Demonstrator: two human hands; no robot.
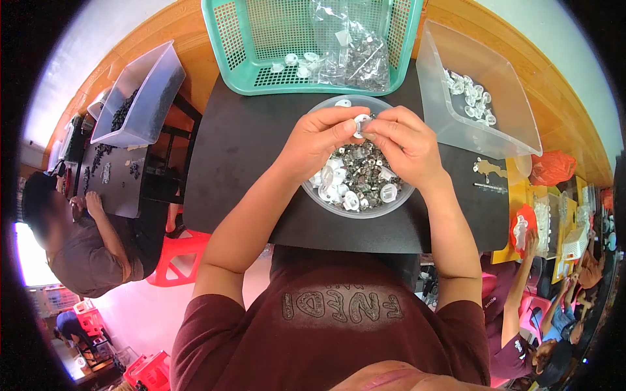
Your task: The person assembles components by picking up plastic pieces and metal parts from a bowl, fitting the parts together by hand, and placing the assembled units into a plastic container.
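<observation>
Over a round clear bowl (357, 214), both of my hands meet at a small white plastic part (359, 125). My left hand (321, 138) pinches it between thumb and fingers. From the other side, the fingers of my right hand (407, 144) are pressed together against the part; whatever tiny piece they may hold is hidden. Below, the bowl holds many small metal pieces (365, 171) and, mostly at its left, white round plastic parts (334, 189).
A green basket (238, 81) with a clear bag (355, 55) stands at the back. To its right is a clear bin (515, 140) of white parts. Small pieces (489, 171) lie on the dark table (228, 156). Another person (98, 241) sits at left, several more at right.
</observation>
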